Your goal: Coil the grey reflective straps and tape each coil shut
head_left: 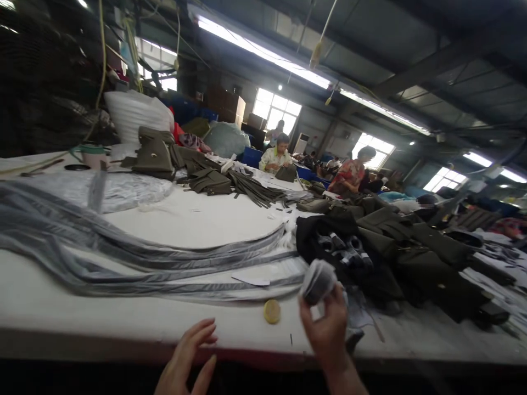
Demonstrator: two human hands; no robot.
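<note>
My right hand [326, 323] is raised above the front of the white table [140, 312], its fingers closed around a small dark roll wrapped in whitish film [319, 281]. Over the table's front edge, my left hand [189, 356] has its fingers apart and holds nothing. A round yellow disc [272, 311] lies on the tabletop between the hands. Long grey straps in clear plastic [164, 274] stretch across the table from the left. Beyond my right hand, several similar wrapped rolls [346, 249] rest on a black cloth [310, 233].
Olive-green bags [432, 263] are heaped along the right side. More bags and loose dark strips [255, 186] lie at the back, near a pale mug [94, 156] at left. Two people [275, 156] work across the table. A yellow cord [101, 60] hangs at upper left.
</note>
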